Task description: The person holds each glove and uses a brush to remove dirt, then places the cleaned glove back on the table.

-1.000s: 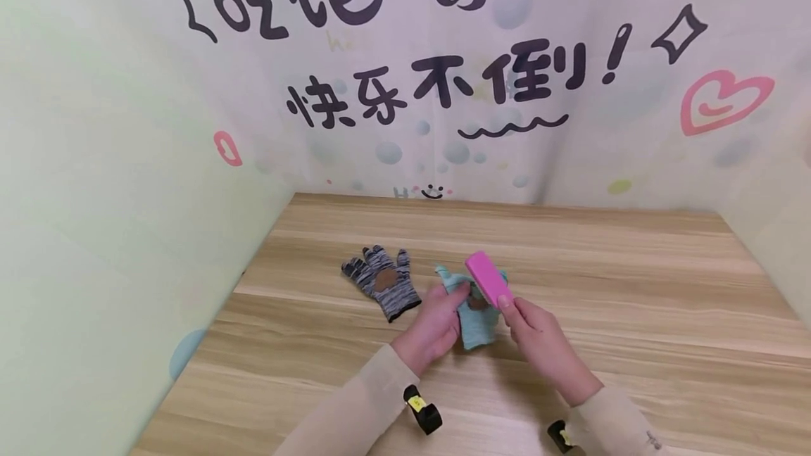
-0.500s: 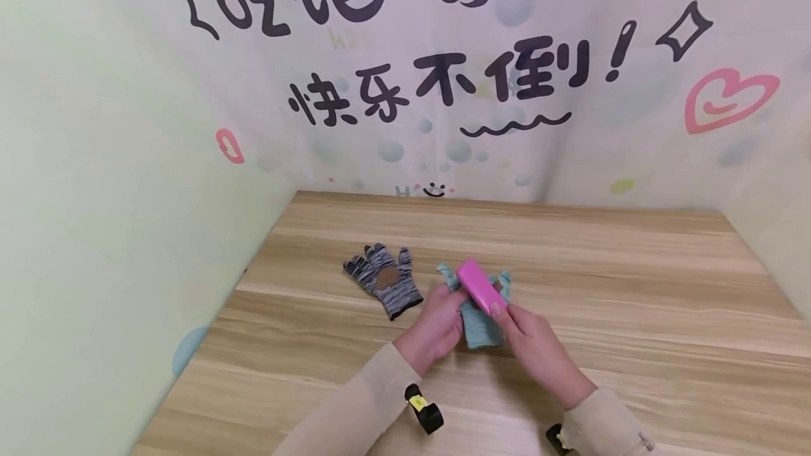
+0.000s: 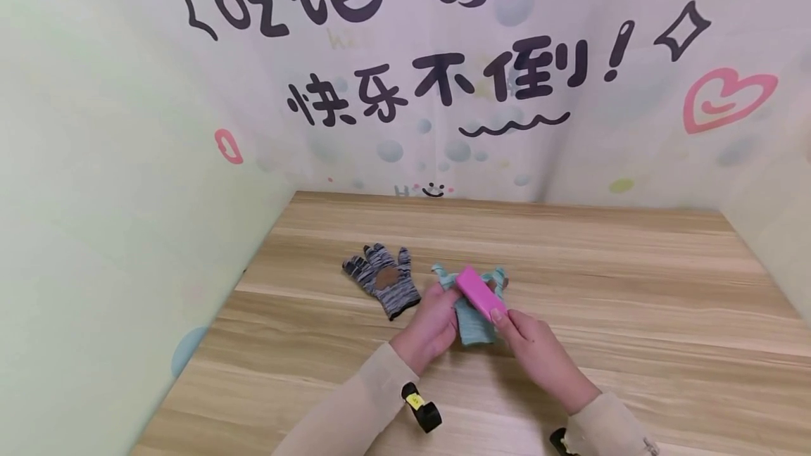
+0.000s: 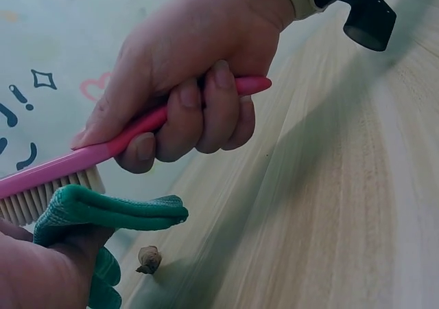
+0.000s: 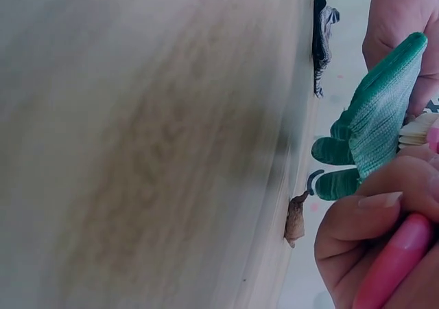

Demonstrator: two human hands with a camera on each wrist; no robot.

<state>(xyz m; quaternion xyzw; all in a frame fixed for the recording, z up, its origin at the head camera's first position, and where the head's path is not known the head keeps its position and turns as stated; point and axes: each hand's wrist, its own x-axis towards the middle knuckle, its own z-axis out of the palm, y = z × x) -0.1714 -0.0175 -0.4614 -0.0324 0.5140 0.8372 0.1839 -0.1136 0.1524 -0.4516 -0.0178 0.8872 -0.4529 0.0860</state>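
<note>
In the head view my left hand (image 3: 432,322) holds a pale teal knit glove (image 3: 474,326) up off the table, fingers end pointing away. My right hand (image 3: 543,349) grips the handle of a pink brush (image 3: 478,290), whose head lies across the middle of the glove. From the left wrist, the pale bristles (image 4: 41,198) face down against the glove (image 4: 116,209). Right-hand fingers (image 4: 185,117) wrap round the brush handle. The right wrist view shows the glove's green side (image 5: 384,117), with the left hand (image 5: 401,20) behind it.
A grey-black striped glove (image 3: 399,294) with a brown patch lies flat on the wooden table (image 3: 633,287), left of the hands. A small brown lump (image 4: 149,259) sits on the table beyond the teal glove. A printed cloth (image 3: 380,153) hangs behind.
The brush head has come down and slightly left, covering the brown patch seen on the teal glove a second ago. My left hand has barely moved.
</note>
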